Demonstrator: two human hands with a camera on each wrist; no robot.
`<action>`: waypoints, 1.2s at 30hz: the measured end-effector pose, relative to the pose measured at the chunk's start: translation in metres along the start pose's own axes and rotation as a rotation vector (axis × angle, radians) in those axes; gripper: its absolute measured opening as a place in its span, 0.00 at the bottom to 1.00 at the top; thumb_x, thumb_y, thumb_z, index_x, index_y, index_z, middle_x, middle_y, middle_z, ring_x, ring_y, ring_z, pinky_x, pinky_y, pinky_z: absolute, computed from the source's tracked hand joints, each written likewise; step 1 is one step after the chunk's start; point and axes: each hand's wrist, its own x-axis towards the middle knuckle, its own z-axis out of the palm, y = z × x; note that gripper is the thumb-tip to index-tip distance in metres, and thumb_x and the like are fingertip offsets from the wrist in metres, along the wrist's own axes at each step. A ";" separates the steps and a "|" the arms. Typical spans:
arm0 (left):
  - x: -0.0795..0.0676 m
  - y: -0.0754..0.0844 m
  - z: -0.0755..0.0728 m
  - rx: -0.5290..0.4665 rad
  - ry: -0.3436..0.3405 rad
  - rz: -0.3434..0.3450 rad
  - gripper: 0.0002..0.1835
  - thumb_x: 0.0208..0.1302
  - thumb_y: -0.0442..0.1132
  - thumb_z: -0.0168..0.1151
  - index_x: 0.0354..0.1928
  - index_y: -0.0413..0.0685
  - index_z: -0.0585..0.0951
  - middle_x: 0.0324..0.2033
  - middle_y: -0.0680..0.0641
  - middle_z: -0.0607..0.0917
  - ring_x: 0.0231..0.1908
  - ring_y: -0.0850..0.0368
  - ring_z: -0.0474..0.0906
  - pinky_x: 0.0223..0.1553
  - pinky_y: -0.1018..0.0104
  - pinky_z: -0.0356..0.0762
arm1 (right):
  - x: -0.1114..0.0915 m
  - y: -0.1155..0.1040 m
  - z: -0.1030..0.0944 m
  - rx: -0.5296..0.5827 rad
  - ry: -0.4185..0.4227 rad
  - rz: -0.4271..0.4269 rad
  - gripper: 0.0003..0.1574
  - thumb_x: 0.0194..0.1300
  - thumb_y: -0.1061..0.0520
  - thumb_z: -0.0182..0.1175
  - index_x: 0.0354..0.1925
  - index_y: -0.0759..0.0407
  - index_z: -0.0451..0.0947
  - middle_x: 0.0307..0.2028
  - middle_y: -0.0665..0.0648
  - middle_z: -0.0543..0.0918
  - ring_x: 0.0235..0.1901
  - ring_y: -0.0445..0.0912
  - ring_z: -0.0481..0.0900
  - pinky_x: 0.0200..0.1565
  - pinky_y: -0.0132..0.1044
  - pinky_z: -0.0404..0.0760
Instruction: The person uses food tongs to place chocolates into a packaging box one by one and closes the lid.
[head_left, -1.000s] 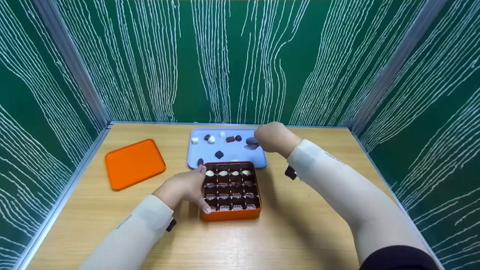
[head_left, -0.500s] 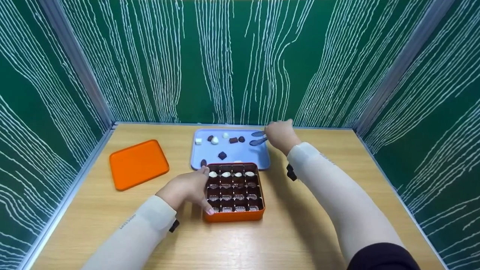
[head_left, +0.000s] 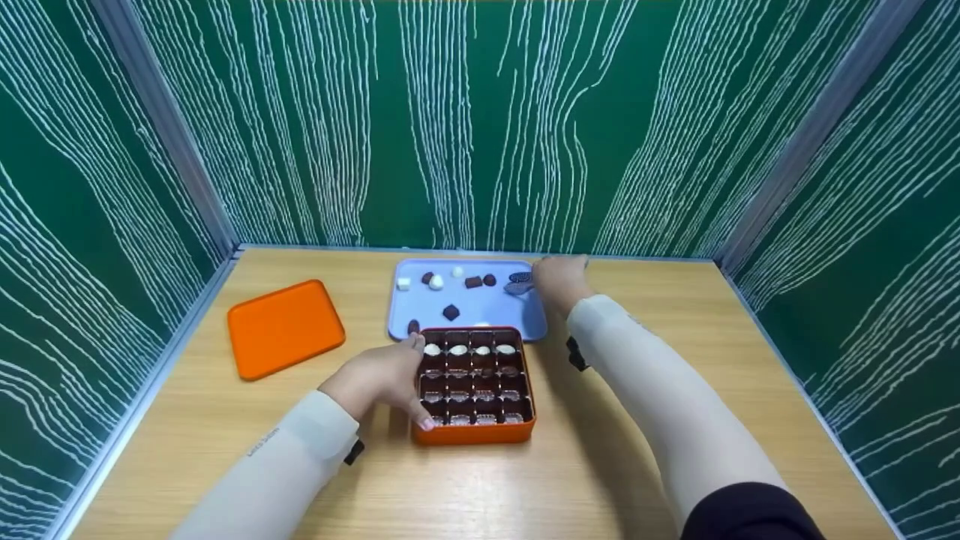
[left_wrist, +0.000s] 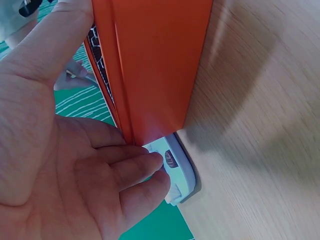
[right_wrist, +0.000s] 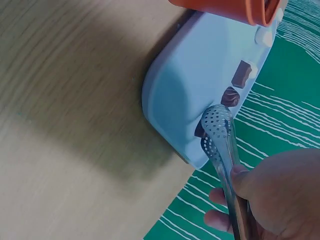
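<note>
A pale wood-grain tabletop [head_left: 480, 499] spreads out on the near side of the orange chocolate box [head_left: 474, 434], with a soft glare just in front of it and a long arm shadow to its right. The left hand [head_left: 386, 380] grips the box along its left side, thumb at the near corner and fingers at the far one. Inside, a dark plastic insert is divided into cells; four white chocolates [head_left: 433, 349] sit in the box's farthest row. Left of the box, well apart, lies an orange lid [head_left: 285, 330].

Just beyond the box is a light-blue tray [head_left: 420, 304], scattered with white and brown chocolates [head_left: 473, 282]. Beyond the box to the right, the right hand [head_left: 562, 281] holds perforated metal tongs [right_wrist: 220, 125], their heads over the tray by a dark piece — whether they touch it, I cannot tell.

Behind everything, and to either side of the box, stand green wall panels [head_left: 517, 112] streaked with wavering white lines, joined at the corners by grey posts [head_left: 169, 127].
</note>
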 end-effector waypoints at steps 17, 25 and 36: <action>-0.003 0.001 -0.002 -0.017 0.001 -0.013 0.87 0.40 0.63 0.94 0.93 0.40 0.45 0.93 0.35 0.47 0.90 0.33 0.52 0.91 0.39 0.56 | -0.050 0.002 -0.029 0.023 -0.094 -0.146 0.13 0.77 0.68 0.53 0.39 0.60 0.83 0.35 0.58 0.85 0.34 0.49 0.78 0.51 0.53 0.95; -0.004 0.004 0.001 -0.020 0.010 -0.031 0.87 0.38 0.61 0.96 0.93 0.40 0.47 0.92 0.36 0.51 0.89 0.32 0.57 0.90 0.37 0.59 | -0.058 0.007 -0.026 0.088 -0.073 -0.150 0.14 0.74 0.69 0.54 0.32 0.55 0.76 0.33 0.56 0.81 0.33 0.50 0.75 0.47 0.51 0.91; -0.004 0.008 -0.001 -0.028 0.012 -0.027 0.87 0.39 0.59 0.96 0.92 0.37 0.48 0.91 0.33 0.52 0.88 0.31 0.59 0.90 0.36 0.60 | -0.079 0.012 -0.041 0.052 0.035 -0.219 0.11 0.71 0.71 0.58 0.34 0.59 0.80 0.31 0.57 0.82 0.30 0.49 0.73 0.39 0.51 0.92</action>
